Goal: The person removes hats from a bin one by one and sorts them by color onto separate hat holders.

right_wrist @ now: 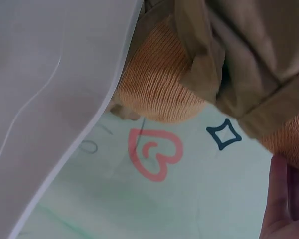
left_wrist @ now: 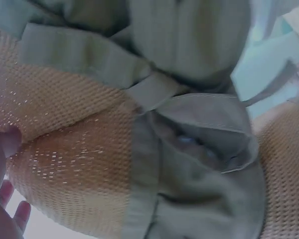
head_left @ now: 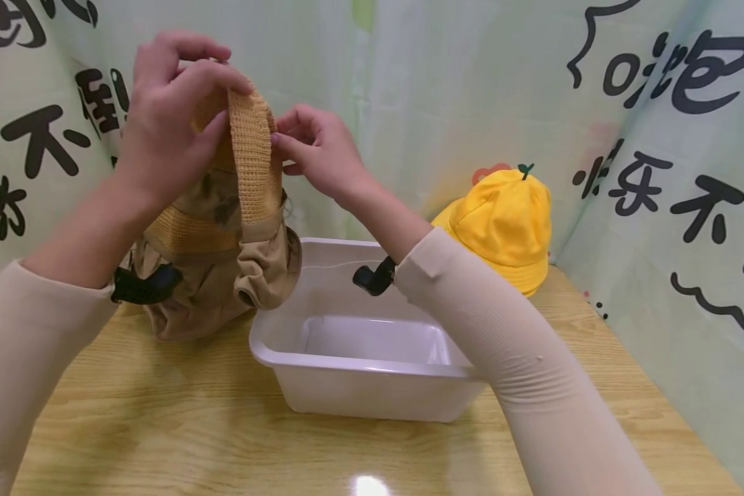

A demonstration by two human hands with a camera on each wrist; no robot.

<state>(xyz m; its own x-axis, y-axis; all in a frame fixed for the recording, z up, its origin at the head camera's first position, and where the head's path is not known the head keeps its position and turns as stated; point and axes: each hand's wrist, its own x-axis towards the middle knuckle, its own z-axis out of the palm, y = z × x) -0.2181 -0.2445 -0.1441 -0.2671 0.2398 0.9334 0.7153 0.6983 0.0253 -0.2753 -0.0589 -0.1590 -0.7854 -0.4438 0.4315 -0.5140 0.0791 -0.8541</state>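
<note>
A sun hat of straw-coloured mesh [head_left: 252,151] and khaki cloth [head_left: 192,303] hangs from both hands at the back left. My left hand [head_left: 176,117] grips its upper mesh part, thumb on one side and fingers curled over the top. My right hand [head_left: 319,148] pinches the mesh edge from the right between thumb and fingertips. A knotted cloth bow [left_wrist: 152,89] shows in the left wrist view, with the mesh running under my left thumb [left_wrist: 10,142]. In the right wrist view, my fingers [right_wrist: 279,189] meet the mesh edge below a khaki band [right_wrist: 279,109].
A white plastic basin [head_left: 372,386] stands on the wooden table [head_left: 192,427], just right of the hat and below my right forearm. Behind it on the right sits a yellow hat [head_left: 502,220] with a green sprout. A printed curtain [head_left: 421,103] hangs behind the table.
</note>
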